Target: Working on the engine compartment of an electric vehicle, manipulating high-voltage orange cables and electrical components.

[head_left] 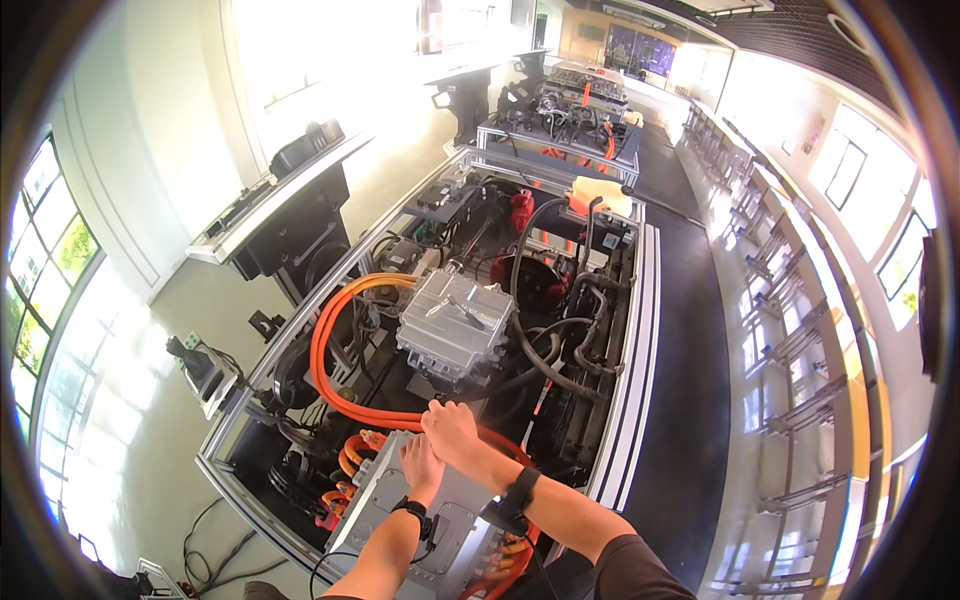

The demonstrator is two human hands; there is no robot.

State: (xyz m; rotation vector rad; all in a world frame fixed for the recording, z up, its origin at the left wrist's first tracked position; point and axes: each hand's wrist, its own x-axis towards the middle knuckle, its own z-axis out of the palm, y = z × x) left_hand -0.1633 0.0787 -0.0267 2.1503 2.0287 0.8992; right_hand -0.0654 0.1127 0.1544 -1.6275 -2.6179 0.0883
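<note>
My right hand [450, 432] is closed in a fist at the far edge of a grey metal housing [470, 492], beside the thick orange cables [335, 395]. What it grips, if anything, is hidden. Just nearer and to the left, my left hand [422, 466] has its fingers curled against the same edge, close to the right hand; its grip is hidden too. Beyond both hands sits a silver finned box [455, 325] with a small metal tool-like piece [470, 312] lying on top. Orange cables loop from that box round to the housing.
An aluminium frame [622, 400] surrounds the machinery. Black hoses [520, 265] and a yellowish tank [600, 197] fill its far right. Another framed unit [580, 110] stands beyond. A workbench [290, 190] is at left, stacked folding tables or chairs [790, 300] line the right, and cables [205, 560] lie on the floor.
</note>
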